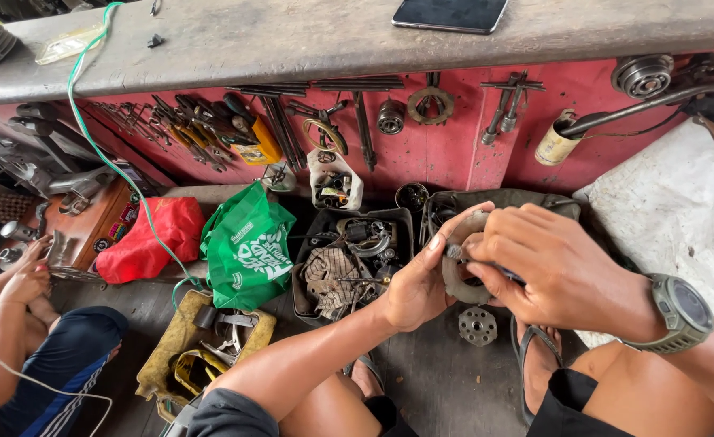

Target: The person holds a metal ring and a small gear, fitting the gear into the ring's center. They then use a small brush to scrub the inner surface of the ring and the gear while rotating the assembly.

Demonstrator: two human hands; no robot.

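Hands meet over a grey metal ring [459, 275], held just above the dark plank floor [438, 380] between the person's knees. The left hand [418, 283] cups the ring from below and from the left, fingers curled under it and thumb up along its outer edge, so it is clenched on the part. The right hand [547, 263], with a green watch [682, 311] on its wrist, closes over the ring's right side; its fingertips pinch something thin and dark against the ring, too hidden to tell what.

Directly below the ring a small round metal hub with holes [478, 325] lies on the floor, beside a foot in a sandal [535, 356]. Just behind the hands stands a black tray [355, 259] full of engine parts and a rag. Left of it sit a green bag [248, 247] and a red bag [150, 239]. Wrenches and pliers hang on the red wall [454, 146] under a wooden shelf [292, 40] bearing a phone [450, 14]. At far left another person's hands [29, 275] rest near a box of parts.
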